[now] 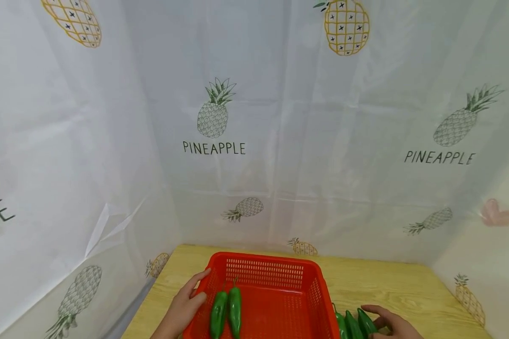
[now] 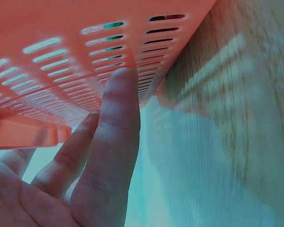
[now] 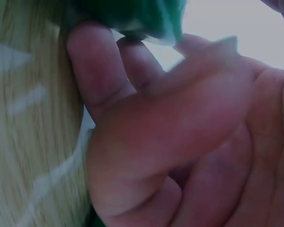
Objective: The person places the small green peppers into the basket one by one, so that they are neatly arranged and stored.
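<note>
Green peppers (image 1: 235, 311) lie in two groups along the bottom of the head view: two side by side, stems toward the top of the frame, at the left inside a red basket (image 1: 263, 256), and three just outside its right wall, at the lower right. The left hand (image 1: 180, 308), bottom centre-left, has its fingers extended and touching the basket's left wall; the left wrist view shows one fingertip resting against the slotted outside. At the lower right, the right hand (image 1: 392, 325) touches the rightmost pepper (image 1: 366, 322), its index finger reaching over the far side; the right wrist view is blurred, and I cannot tell whether finger and thumb pinch it. A wood-grained worktop (image 1: 365, 278) carries the basket across the bottom of the frame. Behind, filling the upper frame, hangs a pale sheet (image 1: 322, 155) printed with pineapples and the word PINEAPPLE.
</note>
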Action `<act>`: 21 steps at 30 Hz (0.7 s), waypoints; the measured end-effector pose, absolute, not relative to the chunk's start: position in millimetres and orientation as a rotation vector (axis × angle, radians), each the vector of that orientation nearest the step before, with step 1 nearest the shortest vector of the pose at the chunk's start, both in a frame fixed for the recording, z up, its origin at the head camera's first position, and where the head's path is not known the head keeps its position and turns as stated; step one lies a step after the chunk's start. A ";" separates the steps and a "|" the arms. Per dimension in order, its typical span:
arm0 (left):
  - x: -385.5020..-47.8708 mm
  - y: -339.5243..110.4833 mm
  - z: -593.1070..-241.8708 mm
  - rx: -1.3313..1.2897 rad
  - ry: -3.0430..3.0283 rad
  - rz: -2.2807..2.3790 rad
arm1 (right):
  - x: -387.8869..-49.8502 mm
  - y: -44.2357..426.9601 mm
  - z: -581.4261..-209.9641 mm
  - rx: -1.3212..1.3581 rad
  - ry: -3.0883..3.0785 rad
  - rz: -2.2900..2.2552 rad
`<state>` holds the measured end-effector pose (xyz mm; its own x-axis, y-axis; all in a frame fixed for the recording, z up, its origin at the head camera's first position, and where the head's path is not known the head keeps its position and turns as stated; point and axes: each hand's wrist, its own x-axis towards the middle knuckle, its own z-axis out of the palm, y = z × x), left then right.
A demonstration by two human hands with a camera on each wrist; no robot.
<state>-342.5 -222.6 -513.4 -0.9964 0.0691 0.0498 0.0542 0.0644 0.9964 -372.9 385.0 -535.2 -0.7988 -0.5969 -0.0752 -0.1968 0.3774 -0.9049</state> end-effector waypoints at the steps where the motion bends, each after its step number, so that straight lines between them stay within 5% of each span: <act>1: -342.4 -222.3 -514.5 0.127 2.278 2.139 | -371.9 385.8 -536.0 -0.698 2.241 -1.407; 21: -341.8 -221.6 -511.6 0.087 2.343 2.102 | -354.5 372.5 -530.2 -0.494 2.407 -1.354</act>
<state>-341.8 -221.6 -511.6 -0.9985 0.0362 0.0420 0.0456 0.1075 0.9932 -354.5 372.5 -530.2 -0.8837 -0.4529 -0.1179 -0.1343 0.4869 -0.8630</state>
